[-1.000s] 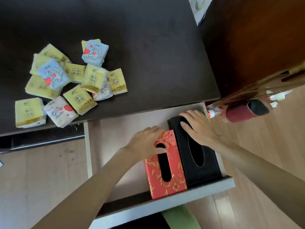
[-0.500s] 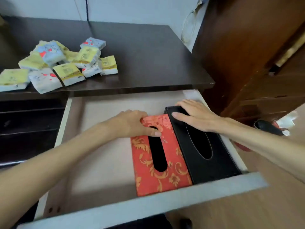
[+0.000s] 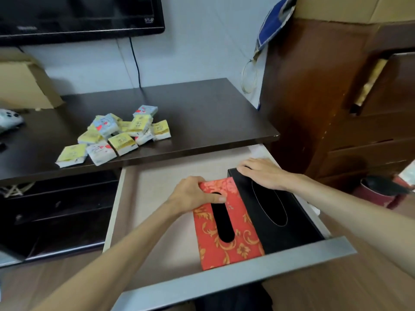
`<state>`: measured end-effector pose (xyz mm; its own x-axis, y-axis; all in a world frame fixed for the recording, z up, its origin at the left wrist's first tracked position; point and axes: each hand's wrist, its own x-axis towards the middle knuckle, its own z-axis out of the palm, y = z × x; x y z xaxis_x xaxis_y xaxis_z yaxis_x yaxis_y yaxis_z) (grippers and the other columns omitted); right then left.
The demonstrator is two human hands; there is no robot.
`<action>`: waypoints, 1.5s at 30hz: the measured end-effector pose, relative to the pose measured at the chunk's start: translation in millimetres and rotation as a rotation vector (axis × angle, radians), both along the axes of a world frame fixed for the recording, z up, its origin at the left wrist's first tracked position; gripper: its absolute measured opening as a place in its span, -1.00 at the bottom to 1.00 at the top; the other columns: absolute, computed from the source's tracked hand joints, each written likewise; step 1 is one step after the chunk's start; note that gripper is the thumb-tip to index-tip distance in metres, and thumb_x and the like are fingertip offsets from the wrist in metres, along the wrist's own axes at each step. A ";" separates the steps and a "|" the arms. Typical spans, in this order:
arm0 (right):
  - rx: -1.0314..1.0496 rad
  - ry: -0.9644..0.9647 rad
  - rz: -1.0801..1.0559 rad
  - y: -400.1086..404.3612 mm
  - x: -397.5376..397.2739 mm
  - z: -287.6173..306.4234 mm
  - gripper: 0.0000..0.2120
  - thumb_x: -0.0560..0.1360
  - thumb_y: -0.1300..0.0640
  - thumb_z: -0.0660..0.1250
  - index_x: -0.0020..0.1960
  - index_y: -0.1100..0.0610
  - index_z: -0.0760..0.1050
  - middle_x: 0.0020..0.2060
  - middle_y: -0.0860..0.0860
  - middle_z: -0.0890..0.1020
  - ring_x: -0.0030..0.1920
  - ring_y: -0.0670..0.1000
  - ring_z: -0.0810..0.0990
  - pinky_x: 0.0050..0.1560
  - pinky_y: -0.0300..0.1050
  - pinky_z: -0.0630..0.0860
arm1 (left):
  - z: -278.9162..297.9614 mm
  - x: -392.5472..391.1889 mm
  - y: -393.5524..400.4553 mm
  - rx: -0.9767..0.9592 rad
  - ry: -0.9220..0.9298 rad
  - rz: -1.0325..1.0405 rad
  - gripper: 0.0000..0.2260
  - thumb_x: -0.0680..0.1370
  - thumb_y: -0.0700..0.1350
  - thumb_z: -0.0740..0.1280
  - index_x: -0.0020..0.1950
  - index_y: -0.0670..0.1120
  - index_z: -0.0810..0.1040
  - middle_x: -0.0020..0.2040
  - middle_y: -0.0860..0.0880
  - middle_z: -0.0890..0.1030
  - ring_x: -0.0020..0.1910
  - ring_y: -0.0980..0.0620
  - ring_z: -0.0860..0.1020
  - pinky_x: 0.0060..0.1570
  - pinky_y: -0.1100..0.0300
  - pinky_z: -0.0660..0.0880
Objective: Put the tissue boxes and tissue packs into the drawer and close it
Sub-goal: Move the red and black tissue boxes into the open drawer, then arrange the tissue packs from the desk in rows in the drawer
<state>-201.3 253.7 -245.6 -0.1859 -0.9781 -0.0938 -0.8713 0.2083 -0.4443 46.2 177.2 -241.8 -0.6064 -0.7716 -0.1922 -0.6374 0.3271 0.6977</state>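
Note:
The drawer stands pulled out below the dark table top. Inside it, at the right, a red tissue box with gold flowers lies next to a black tissue box, both with their slots up. My left hand grips the far end of the red box, thumb on top by the slot. On the far end of the black box my right hand rests flat, fingers together. Several yellow, blue and white tissue packs lie in a heap on the table top.
The dark table has a cardboard box and a game controller at its left, with a screen above. A tall brown cabinet stands right of the drawer. The drawer's left half shows bare bottom.
The view has tilted up, showing the wall and screen. Both hands stay on the far ends of the two boxes, which lie in the same spot in the drawer.

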 end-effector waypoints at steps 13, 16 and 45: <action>-0.388 -0.274 -0.016 -28.4 28.3 43.7 -0.76 0.58 -0.04 0.23 0.00 -0.08 0.68 -0.11 -0.10 0.75 -0.02 -0.05 0.69 0.07 0.00 0.57 | 10.7 16.9 -2.8 -0.104 0.219 0.158 -0.69 0.56 0.08 0.39 0.20 -0.08 0.58 0.14 -0.03 0.62 0.07 -0.01 0.61 0.01 -0.01 0.60; -0.438 -0.364 0.061 -58.3 57.5 65.6 -0.79 0.62 0.08 0.28 0.05 0.02 0.70 -0.08 -0.05 0.76 0.01 0.00 0.69 0.13 0.02 0.58 | 40.0 46.3 -24.3 -0.270 0.306 0.216 -0.81 0.58 -0.05 0.36 0.15 -0.06 0.63 0.00 0.04 0.68 0.02 0.05 0.63 -0.04 0.03 0.60; -0.218 0.228 0.259 -142.3 106.1 32.2 -0.79 0.52 -0.19 0.42 0.04 -0.10 0.54 0.54 -0.09 0.39 0.53 -0.04 0.29 0.27 -0.05 0.40 | 47.6 150.2 -133.2 -0.623 -0.278 0.058 -0.58 0.45 0.19 0.43 0.22 0.04 0.52 0.12 0.09 0.55 0.10 0.04 0.52 -0.05 0.11 0.49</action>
<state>-95.2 111.5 -213.4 0.0768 -0.9877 0.1360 -0.9639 -0.1084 -0.2434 196.5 44.0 -194.2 -0.5527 -0.8188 0.1553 -0.7945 0.5739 0.1985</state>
